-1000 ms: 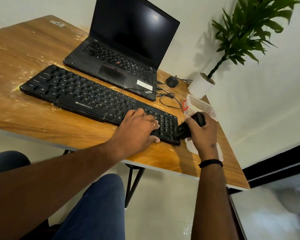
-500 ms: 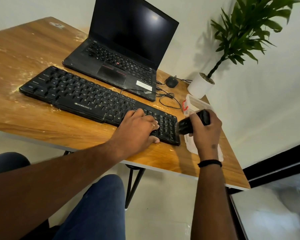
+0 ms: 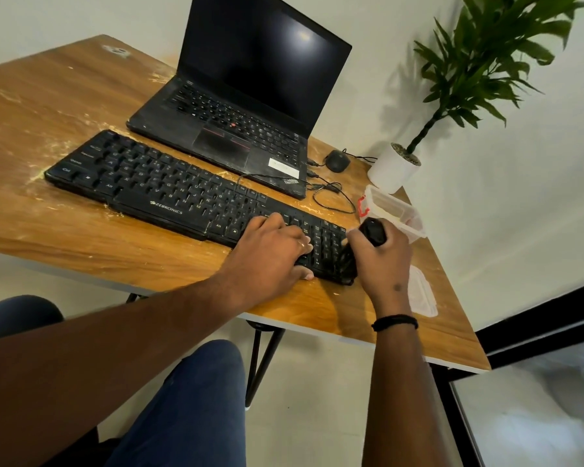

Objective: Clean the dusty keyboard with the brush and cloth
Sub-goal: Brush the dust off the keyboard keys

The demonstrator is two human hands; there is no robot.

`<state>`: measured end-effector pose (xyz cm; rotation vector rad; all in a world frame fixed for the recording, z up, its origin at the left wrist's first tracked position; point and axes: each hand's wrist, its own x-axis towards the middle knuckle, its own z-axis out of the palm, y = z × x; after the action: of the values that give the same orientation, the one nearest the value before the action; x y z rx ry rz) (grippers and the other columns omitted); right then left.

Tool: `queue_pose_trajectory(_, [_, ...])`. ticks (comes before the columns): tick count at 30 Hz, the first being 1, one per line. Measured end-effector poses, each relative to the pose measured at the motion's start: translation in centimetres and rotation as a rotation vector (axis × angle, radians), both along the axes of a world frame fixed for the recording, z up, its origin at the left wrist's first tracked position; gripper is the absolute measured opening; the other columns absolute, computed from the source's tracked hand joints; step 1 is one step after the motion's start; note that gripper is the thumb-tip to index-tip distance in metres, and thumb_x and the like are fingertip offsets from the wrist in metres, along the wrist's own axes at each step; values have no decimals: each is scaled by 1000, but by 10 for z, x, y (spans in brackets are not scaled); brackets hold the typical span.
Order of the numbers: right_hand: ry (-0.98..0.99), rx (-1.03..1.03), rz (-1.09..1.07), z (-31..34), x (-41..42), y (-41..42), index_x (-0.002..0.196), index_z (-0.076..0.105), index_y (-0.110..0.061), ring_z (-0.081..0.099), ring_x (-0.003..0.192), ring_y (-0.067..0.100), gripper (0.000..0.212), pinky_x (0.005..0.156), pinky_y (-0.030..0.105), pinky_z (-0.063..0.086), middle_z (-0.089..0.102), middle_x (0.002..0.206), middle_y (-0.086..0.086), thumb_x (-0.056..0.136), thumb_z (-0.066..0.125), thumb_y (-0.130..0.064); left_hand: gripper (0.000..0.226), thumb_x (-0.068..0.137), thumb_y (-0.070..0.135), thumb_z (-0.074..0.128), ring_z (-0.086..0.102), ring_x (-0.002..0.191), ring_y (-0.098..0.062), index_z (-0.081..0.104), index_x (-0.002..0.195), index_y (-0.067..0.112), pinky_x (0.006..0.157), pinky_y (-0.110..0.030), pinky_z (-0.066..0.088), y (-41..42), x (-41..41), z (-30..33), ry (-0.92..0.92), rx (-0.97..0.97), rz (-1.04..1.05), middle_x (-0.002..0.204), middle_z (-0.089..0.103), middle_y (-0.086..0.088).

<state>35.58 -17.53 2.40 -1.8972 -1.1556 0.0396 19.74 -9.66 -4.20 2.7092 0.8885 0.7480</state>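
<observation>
brush (image 3: 368,238) at keyboard's (image 3: 169,190) right edge

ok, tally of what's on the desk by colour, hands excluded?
Black: 4 - keyboard, laptop, mouse, brush
White: 1 - plant pot
Clear plastic: 2 - container, lid
Total: 7

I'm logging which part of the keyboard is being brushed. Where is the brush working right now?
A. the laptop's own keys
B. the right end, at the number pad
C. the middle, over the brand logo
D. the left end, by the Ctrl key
B: the right hand grips the brush, whose bristles meet the keyboard at its right end, beside the left hand.
</observation>
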Motion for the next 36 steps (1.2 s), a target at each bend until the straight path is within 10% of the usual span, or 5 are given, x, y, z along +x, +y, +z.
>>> queue_pose_trajectory(3, [93, 49, 40, 4, -3, 1, 79, 64, -13, 57, 70, 5, 17, 61, 29, 48, 62, 71, 1, 84, 70, -28, 58, 93, 65, 51, 38, 122, -13, 57, 140, 31, 108, -36, 30, 0, -1, 0, -7, -6, 1, 139, 55, 15])
queue_pose_trajectory(9, [-120, 15, -74, -3, -21, 5, 79, 59, -13, 50, 61, 7, 14, 55, 13, 40, 56, 68, -3, 88, 66, -20, 53, 94, 61, 53, 40, 118, -13, 61, 136, 30, 105, -37, 31, -1, -2, -1, -29, 1, -4, 135, 57, 14])
queue_pose_trajectory(14, [-30, 81, 80, -9, -48, 16, 75, 60, -14, 50, 59, 10, 17, 55, 24, 43, 56, 65, -2, 86, 71, -19, 32, 92, 43, 62, 40, 106, -14, 69, 118, 24, 98, -35, 32, -3, -2, -1, -63, 4, 3, 117, 62, 11])
queue_pose_trajectory(26, [-115, 10, -135, 5, -26, 4, 81, 59, -12, 50, 60, 4, 11, 53, 5, 36, 54, 66, -8, 89, 65, -18, 55, 92, 63, 55, 41, 120, -13, 61, 135, 30, 106, -38, 32, 1, 1, -3, -54, -16, -4, 135, 59, 14])
queue_pose_trajectory(36, [-103, 65, -240, 2, -12, 3, 82, 60, -13, 52, 66, 14, 12, 52, 15, 34, 57, 70, 0, 90, 66, -20, 58, 92, 63, 55, 40, 121, -14, 59, 138, 29, 106, -37, 32, 3, 0, -2, -54, -25, -12, 138, 58, 13])
